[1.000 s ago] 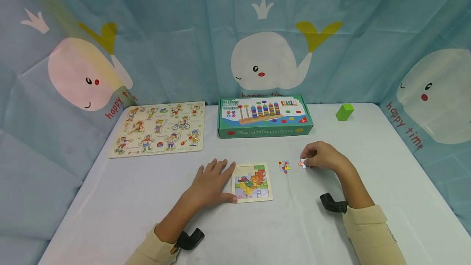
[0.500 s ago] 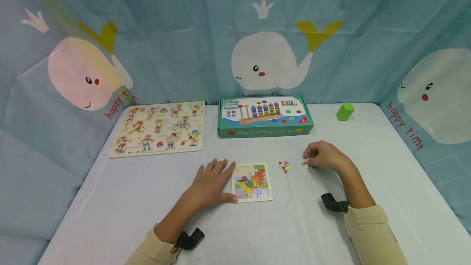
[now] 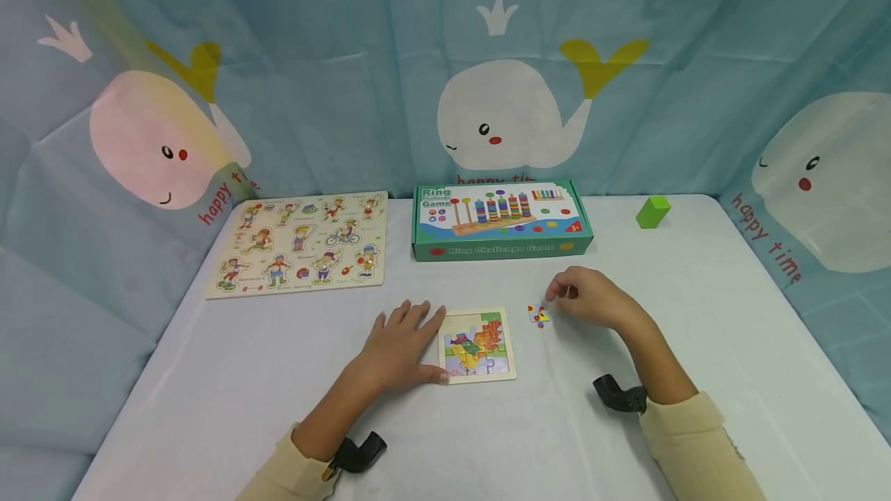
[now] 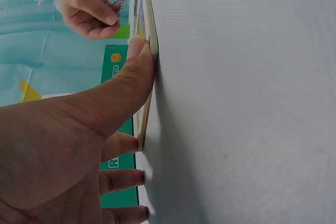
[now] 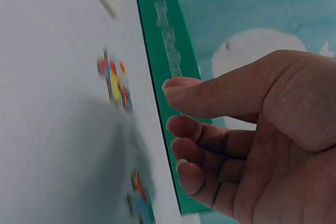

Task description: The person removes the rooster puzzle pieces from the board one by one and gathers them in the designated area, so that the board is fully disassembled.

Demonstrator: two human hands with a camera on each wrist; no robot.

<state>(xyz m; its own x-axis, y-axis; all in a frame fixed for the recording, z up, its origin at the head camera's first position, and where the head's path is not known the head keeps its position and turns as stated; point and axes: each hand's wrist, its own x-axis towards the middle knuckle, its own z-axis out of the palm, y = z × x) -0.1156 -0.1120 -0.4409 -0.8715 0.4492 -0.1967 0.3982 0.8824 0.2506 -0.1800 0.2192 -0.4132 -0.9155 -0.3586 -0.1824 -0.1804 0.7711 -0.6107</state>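
Observation:
A small jigsaw puzzle in a pale wooden frame [image 3: 513, 346] lies on the white table, its upper left part bare. My left hand [image 3: 397, 350] rests at its left side with fingers spread. The thumb [image 4: 128, 80] touches the near left corner and the forefinger the far left one. Right of the frame lies a loose puzzle piece [image 3: 538, 315]. My right hand [image 3: 592, 298] hovers just beside that piece, fingers loosely bent, with nothing visible between thumb and fingertips. In the right wrist view a second puzzle piece [image 5: 139, 198] lies below the hand; the head view hides it.
A green Ring Challenge Game box [image 3: 501, 223] stands behind the puzzle. To its left lies a wooden board with sports figures [image 3: 299, 246]. A green block [image 3: 652, 212] sits at the back right. A blue curtain [image 3: 348, 99] surrounds the table's back and sides.
My right hand has let go of the second puzzle piece and moved left, close to the other piece. My left hand stays on the frame.

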